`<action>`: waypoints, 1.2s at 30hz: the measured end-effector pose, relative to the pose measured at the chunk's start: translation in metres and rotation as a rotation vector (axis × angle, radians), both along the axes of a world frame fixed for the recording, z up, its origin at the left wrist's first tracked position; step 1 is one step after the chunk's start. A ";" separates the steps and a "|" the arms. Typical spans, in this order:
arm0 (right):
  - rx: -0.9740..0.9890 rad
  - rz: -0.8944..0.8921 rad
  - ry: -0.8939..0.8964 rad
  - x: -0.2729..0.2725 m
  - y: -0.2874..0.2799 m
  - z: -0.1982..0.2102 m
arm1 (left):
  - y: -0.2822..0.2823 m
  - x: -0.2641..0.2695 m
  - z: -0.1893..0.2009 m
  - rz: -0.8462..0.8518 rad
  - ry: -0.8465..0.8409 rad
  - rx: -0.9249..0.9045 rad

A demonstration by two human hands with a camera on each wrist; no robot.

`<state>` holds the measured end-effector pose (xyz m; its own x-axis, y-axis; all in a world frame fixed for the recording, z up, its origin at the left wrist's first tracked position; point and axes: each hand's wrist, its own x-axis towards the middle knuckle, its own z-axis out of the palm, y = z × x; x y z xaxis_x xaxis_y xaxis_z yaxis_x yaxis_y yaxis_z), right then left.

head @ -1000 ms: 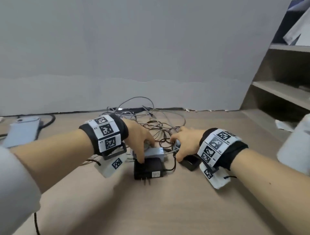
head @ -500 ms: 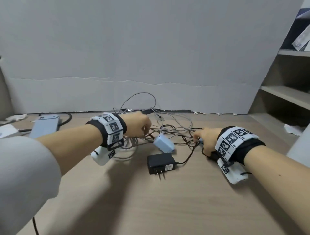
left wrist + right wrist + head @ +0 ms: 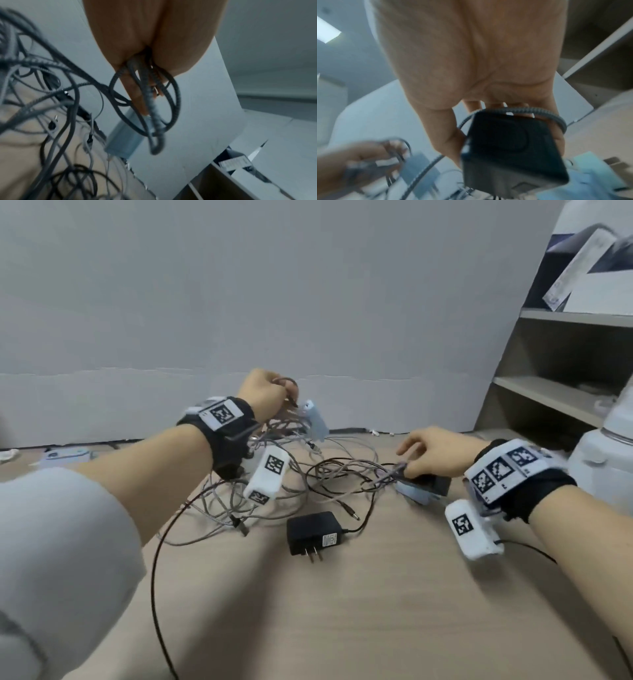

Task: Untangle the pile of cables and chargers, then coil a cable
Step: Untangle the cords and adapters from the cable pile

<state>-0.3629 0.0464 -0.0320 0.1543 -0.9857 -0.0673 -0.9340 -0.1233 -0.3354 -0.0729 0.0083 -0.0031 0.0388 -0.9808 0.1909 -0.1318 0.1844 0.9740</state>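
Observation:
A tangle of grey and dark cables [image 3: 329, 474] lies at the back of the wooden table [image 3: 342, 611]. My left hand [image 3: 286, 393] is raised above it and pinches several braided cable loops [image 3: 147, 97]. A light blue charger [image 3: 315, 421] hangs from those loops, off the table. My right hand [image 3: 428, 453] stays low at the right and grips a black charger block [image 3: 510, 148], thumb on one side, fingers on the other, with a braided cable [image 3: 518, 109] crossing it. A black plug adapter [image 3: 313, 534] with prongs lies alone in front.
Shelves [image 3: 548, 395] and a white appliance [image 3: 603, 467] stand at the right. A flat pale device [image 3: 65, 455] lies far left by the wall. A thin dark cable [image 3: 154, 594] runs off the table's front edge. Another pale blue charger [image 3: 416, 494] lies under my right hand.
My left hand has risen up and back, lifting cable loops and the light blue charger off the table. My right hand shifted slightly right, staying low on the black charger block.

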 end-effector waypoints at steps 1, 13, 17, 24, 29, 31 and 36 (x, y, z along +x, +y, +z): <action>0.010 -0.005 -0.097 -0.001 0.000 0.006 | 0.000 -0.009 -0.006 -0.001 -0.074 0.003; -0.053 -0.125 -0.848 0.013 0.003 0.010 | 0.030 -0.057 -0.028 -0.165 -0.834 -0.003; -0.047 -0.192 -1.022 0.015 0.005 0.020 | 0.039 -0.057 -0.024 0.030 -0.930 -0.341; 0.085 -0.250 -1.181 0.019 0.003 0.019 | 0.013 -0.075 -0.078 -0.219 -1.412 0.034; 0.194 -0.183 -1.299 0.009 0.001 0.023 | -0.015 -0.077 -0.081 -0.266 -1.473 0.055; 0.161 -0.202 -1.303 0.005 0.001 0.025 | -0.023 -0.070 -0.080 -0.282 -1.420 0.048; -0.014 -0.372 -1.265 -0.001 -0.005 0.018 | -0.031 -0.050 -0.050 -0.242 -0.996 0.052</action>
<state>-0.3642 0.0415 -0.0137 -0.1761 -0.9821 -0.0674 0.0436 0.0606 -0.9972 -0.1233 -0.0226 -0.0533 -0.3140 -0.9493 -0.0148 -0.8497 0.2740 0.4505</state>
